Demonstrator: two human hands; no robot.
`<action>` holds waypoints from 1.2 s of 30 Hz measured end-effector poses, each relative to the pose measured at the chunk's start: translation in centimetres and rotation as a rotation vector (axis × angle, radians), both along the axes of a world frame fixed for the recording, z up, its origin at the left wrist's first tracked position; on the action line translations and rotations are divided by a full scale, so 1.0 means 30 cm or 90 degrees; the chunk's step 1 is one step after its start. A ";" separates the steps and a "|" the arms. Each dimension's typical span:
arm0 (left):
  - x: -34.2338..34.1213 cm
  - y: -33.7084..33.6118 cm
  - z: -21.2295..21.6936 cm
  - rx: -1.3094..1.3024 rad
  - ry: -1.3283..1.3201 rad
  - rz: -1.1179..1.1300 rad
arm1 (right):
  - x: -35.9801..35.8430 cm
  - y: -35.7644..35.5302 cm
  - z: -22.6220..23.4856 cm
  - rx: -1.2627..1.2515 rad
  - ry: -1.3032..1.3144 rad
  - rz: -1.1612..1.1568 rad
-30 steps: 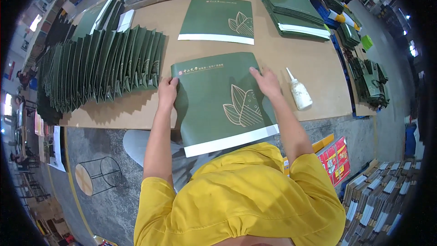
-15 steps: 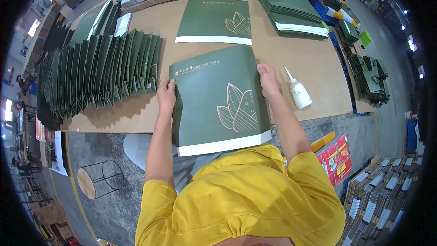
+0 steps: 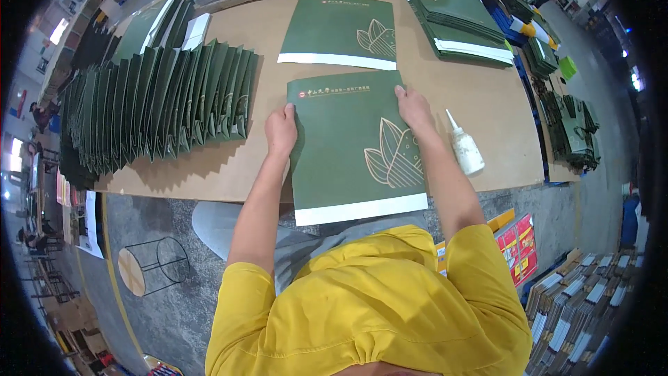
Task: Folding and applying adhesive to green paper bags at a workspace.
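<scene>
- Between the left fingers (image 3: pixel 287 113) and the right fingers (image 3: pixel 404 92), the held paper (image 3: pixel 327 146) is dark green.
- Below the right fingers, it has a gold leaf picture (image 3: pixel 391 160) with stripes and dots.
- By the left fingers, it has a small red round mark (image 3: pixel 303 95), with gold writing (image 3: pixel 341 89) next to it.
- Below all the fingers, its bottom strip (image 3: pixel 362 209) is plain white.
- Above the fingers, the flat paper (image 3: pixel 320 31) is green too, with gold leaves (image 3: pixel 377 37) and a white strip (image 3: pixel 334 60).
- Left of the left fingers, the folded papers (image 3: pixel 160 97) are dark green.
- Right of the right fingers, the bottle (image 3: pixel 467 152) is white and the table (image 3: pixel 518 150) is light brown.
</scene>
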State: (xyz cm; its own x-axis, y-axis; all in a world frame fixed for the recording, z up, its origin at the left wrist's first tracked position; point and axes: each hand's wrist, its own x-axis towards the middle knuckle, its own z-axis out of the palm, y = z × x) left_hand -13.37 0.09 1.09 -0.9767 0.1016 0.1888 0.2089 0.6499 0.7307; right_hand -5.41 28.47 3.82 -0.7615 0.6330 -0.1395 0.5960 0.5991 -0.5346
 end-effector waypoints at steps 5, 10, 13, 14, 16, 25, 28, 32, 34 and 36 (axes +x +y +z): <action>-0.021 -0.033 -0.048 0.073 -0.121 -0.017 | -0.014 -0.025 -0.019 -0.030 -0.011 0.012; 0.031 0.012 -0.001 -0.076 -0.006 -0.006 | -0.021 -0.079 -0.055 0.047 0.036 -0.035; 0.007 0.026 -0.034 -0.485 0.202 -0.173 | -0.005 -0.080 -0.111 0.466 0.136 0.249; 0.008 0.041 -0.034 -0.437 0.136 -0.206 | -0.001 -0.072 -0.117 0.479 0.159 0.250; -0.001 0.056 -0.026 -0.383 0.067 -0.245 | -0.001 -0.063 -0.129 0.493 0.173 0.248; -0.063 0.053 -0.034 -0.575 0.137 -0.240 | 0.210 -0.192 0.108 0.300 -0.142 0.330; -0.077 0.060 -0.033 -0.562 0.149 -0.229 | 0.339 -0.217 0.040 0.316 -0.043 0.251; -0.076 0.049 -0.015 -0.513 0.135 -0.223 | 0.380 -0.221 -0.058 0.299 -0.053 0.155; -0.064 0.010 -0.029 -0.361 0.241 -0.180 | 0.377 -0.217 -0.084 0.312 -0.033 0.161; 0.066 -0.007 0.137 -0.299 0.048 -0.136 | 0.393 -0.200 -0.112 0.352 -0.018 0.167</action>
State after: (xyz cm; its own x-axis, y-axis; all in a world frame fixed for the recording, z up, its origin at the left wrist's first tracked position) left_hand -11.41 -0.13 5.19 -0.9104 0.3879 0.1443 0.4136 0.8414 0.3477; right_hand 6.38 22.48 0.46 -0.9025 0.4094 0.1336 0.4006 0.9120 -0.0884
